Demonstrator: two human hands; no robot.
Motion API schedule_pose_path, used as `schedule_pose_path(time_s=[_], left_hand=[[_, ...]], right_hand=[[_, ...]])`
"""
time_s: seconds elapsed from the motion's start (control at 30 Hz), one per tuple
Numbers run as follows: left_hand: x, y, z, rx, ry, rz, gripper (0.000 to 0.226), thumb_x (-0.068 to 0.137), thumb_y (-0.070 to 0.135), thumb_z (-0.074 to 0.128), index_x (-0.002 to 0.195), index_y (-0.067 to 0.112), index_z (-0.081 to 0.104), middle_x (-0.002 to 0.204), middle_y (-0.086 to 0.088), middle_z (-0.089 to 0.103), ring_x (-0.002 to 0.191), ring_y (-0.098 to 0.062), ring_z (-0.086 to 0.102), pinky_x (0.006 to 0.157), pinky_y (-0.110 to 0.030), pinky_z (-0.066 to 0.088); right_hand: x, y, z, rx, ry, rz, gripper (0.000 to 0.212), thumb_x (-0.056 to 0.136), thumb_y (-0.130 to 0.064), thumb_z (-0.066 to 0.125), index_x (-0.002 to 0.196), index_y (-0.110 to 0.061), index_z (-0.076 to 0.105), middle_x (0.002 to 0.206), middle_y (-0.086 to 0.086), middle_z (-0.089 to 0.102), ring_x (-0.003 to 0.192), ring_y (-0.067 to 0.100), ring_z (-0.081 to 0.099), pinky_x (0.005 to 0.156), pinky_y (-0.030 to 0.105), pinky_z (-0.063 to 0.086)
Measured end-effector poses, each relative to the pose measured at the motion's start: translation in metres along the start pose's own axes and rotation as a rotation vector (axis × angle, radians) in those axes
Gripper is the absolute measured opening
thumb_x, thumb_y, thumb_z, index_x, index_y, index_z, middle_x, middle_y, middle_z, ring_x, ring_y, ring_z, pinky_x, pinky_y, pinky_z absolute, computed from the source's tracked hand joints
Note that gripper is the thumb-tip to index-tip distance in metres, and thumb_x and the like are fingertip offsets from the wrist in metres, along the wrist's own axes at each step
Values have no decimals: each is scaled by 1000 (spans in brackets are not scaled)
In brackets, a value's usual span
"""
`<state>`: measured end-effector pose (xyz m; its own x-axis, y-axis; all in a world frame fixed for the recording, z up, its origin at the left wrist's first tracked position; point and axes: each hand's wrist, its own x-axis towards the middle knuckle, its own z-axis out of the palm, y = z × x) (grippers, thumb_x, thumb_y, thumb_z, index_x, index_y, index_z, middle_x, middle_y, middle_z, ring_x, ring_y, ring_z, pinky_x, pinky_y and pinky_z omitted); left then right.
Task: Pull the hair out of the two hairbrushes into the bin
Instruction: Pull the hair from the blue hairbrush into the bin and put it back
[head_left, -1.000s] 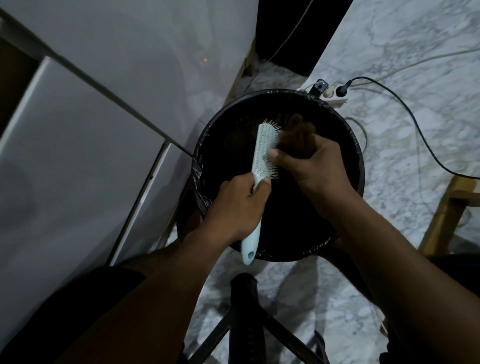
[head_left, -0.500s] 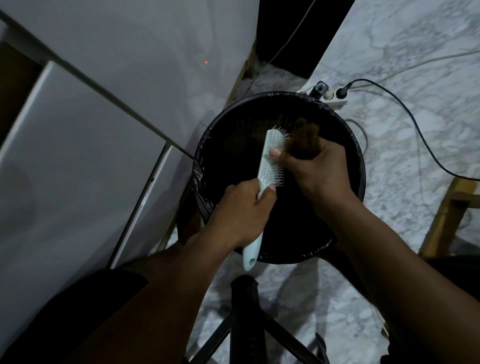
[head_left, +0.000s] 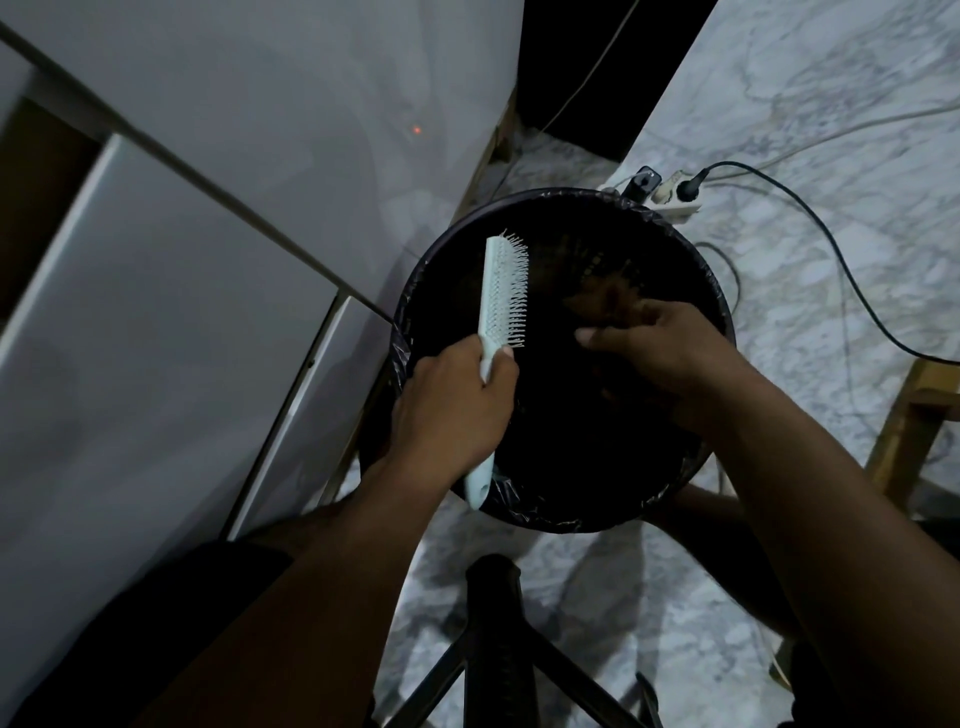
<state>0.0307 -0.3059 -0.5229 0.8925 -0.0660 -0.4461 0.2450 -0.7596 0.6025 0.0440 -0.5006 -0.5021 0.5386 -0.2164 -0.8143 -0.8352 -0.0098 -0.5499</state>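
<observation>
My left hand (head_left: 454, 410) grips the handle of a pale mint hairbrush (head_left: 503, 291), held over the left part of a round black bin (head_left: 441, 270) lined with a dark bag. The bristles face right and look bare. My right hand (head_left: 660, 353) hovers over the middle of the bin, a hand's width right of the brush. A dark brown clump of hair (head_left: 608, 299) sits at its fingertips. A second hairbrush is not in view.
A white cabinet (head_left: 156, 312) stands to the left of the bin. A power strip (head_left: 670, 200) with a black cable (head_left: 810, 239) lies on the marble floor behind it. A wooden frame (head_left: 904, 431) is at right, and a black stool leg (head_left: 493, 649) below.
My right hand has come off the bristles and moved right over the bin with the hair clump. The brush has shifted left and its bristles now show bare.
</observation>
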Motion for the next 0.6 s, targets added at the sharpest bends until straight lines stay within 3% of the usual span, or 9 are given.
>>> schedule_pose_path(time_s=[0.07, 0.13, 0.17, 0.2, 0.3, 0.37, 0.43, 0.5, 0.6], left_hand=[[-1, 0, -1, 24, 17, 0, 41, 94, 54, 42, 70, 22, 52, 64, 6, 62, 59, -17, 63, 58, -37, 54], [-3, 1, -1, 67, 17, 31, 38, 94, 54, 42, 74, 23, 52, 69, 5, 64, 62, -19, 64, 60, -39, 55], [-5, 3, -2, 89, 2, 57, 36, 94, 54, 43, 77, 24, 53, 71, 5, 65, 64, -20, 65, 60, -39, 55], [-7, 5, -2, 110, -20, 81, 34, 95, 54, 43, 80, 26, 55, 73, 5, 66, 66, -20, 65, 60, -38, 54], [-12, 9, -2, 153, -68, 155, 32, 95, 53, 44, 80, 27, 54, 72, 6, 64, 66, -20, 64, 59, -35, 50], [-14, 10, -1, 150, -81, 205, 32, 96, 53, 46, 76, 27, 50, 68, 8, 61, 62, -18, 61, 55, -32, 43], [-15, 11, 1, 137, -94, 236, 34, 96, 51, 48, 71, 27, 47, 61, 9, 56, 56, -12, 57, 50, -28, 35], [-16, 12, 1, 123, -100, 244, 38, 96, 50, 50, 66, 28, 43, 57, 9, 52, 52, -9, 53, 48, -27, 31], [-16, 12, 2, 112, -108, 240, 42, 95, 51, 50, 62, 26, 41, 54, 8, 51, 50, -8, 51, 48, -27, 28]], right_hand=[[1, 4, -2, -314, -12, -4, 49, 78, -23, 86, 119, -9, 63, 105, 8, 71, 89, 24, 69, 73, 34, 59], [0, 6, 1, -521, -7, -46, 88, 64, -40, 91, 139, -18, 49, 125, 5, 61, 111, 23, 61, 92, 35, 53], [2, 7, 2, -549, 13, -128, 105, 59, -48, 90, 148, -23, 40, 139, 6, 52, 126, 26, 54, 104, 40, 48], [3, 6, 4, -494, 35, -231, 109, 61, -51, 88, 152, -27, 34, 149, 6, 45, 135, 26, 48, 110, 43, 44], [2, 2, 11, -173, 8, -425, 77, 85, -50, 72, 152, -30, 39, 153, -4, 45, 136, 12, 48, 113, 36, 42], [3, 3, 16, -64, -40, -389, 63, 92, -54, 61, 148, -27, 48, 148, -5, 54, 131, 9, 53, 112, 36, 43], [5, 7, 19, 17, -66, -355, 52, 93, -57, 58, 131, -22, 64, 129, 0, 69, 118, 14, 66, 108, 44, 49], [6, 10, 22, 44, -41, -347, 52, 92, -60, 55, 113, -15, 71, 114, 10, 74, 109, 23, 71, 103, 51, 52], [5, 9, 23, -3, 16, -383, 59, 94, -62, 52, 109, -8, 71, 111, 13, 75, 106, 24, 72, 100, 48, 54]])
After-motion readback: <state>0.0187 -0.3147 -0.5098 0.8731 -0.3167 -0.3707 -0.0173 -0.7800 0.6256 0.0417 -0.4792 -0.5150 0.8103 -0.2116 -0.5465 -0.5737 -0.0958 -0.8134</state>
